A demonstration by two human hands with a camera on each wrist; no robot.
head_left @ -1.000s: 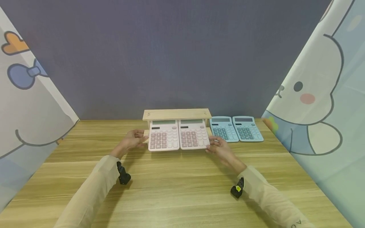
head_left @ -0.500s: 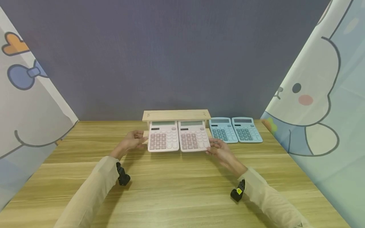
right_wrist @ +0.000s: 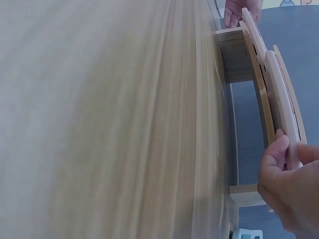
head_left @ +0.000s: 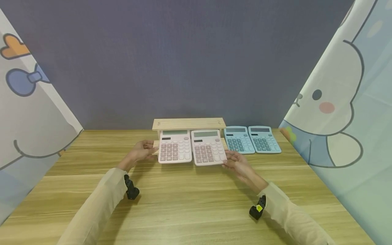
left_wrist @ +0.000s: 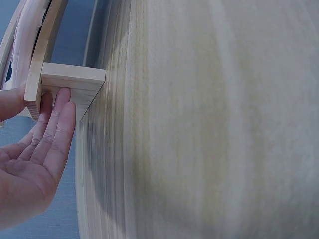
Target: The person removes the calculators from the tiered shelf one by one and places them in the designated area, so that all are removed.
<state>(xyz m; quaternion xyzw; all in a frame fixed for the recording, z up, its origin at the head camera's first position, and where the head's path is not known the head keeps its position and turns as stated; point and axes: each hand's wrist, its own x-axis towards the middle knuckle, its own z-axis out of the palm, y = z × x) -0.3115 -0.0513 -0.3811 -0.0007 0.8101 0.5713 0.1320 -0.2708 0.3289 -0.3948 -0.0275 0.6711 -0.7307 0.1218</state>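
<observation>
In the head view two pink calculators lie side by side on a small wooden shelf [head_left: 189,123], under its top board. My right hand [head_left: 243,168] pinches the lower right corner of the right pink calculator [head_left: 209,148]. The right wrist view shows thumb and fingers on both faces of that calculator, which sticks out past its neighbour. My left hand [head_left: 139,154] grips the shelf's left end, beside the left pink calculator [head_left: 175,147]. In the left wrist view its thumb is above the lower board [left_wrist: 42,62] and its fingers are underneath.
Two light blue calculators, one left [head_left: 239,140] and one right [head_left: 264,139], lie on the wooden table [head_left: 183,204] to the right of the shelf. A dark panel [head_left: 183,61] stands behind, with cartoon-printed sheets at both sides.
The right pink calculator has slid toward me, and its top edge now shows clear of the top board. My right hand moved with it. The left hand keeps its place on the shelf.
</observation>
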